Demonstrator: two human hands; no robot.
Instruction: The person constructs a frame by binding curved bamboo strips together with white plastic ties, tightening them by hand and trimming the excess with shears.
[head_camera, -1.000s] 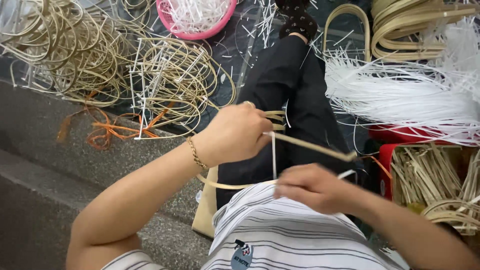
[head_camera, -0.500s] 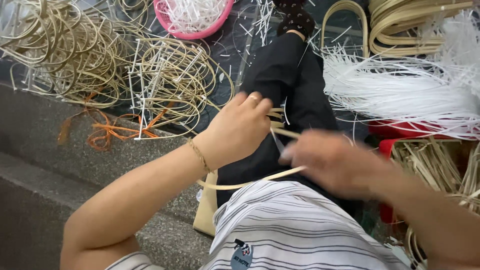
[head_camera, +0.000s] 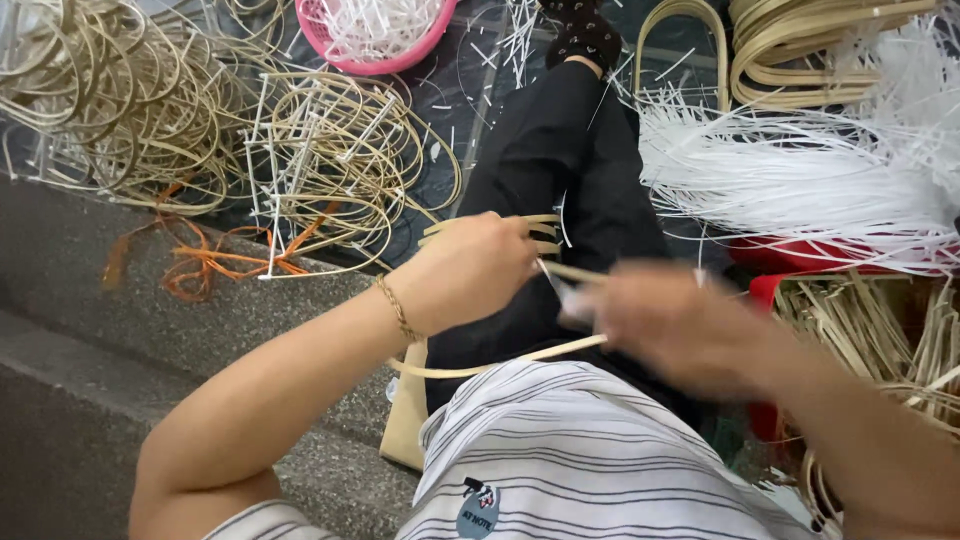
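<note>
1. Head view, the hands: the left hand (head_camera: 470, 268) is closed around a bundle of tan cane strips (head_camera: 500, 228), whose ends stick out past the knuckles above the person's dark trouser leg (head_camera: 570, 170). The right hand (head_camera: 672, 322) is blurred; it sits just beside the left, at the near end of a strip, but how far its fingers are closed cannot be told.

2. Head view, the piece in hand: one long cane strip (head_camera: 500, 362) curves from under the left wrist across the lap to the right hand, forming only an open loop (no woven body shows on it). Judged from that, the piece is at an early stage: a few strips gathered and bent, not yet bound.

3. Head view, surroundings: a tangle of bent cane frames with white uprights (head_camera: 330, 160) lies on the floor to the left, beside loose cane hoops (head_camera: 110, 90). A pink basket (head_camera: 385, 35) holds white offcuts. A sheaf of white strips (head_camera: 800, 180) and stacked tan loops (head_camera: 820, 40) lie to the right, so plenty of material remains unused.
</note>
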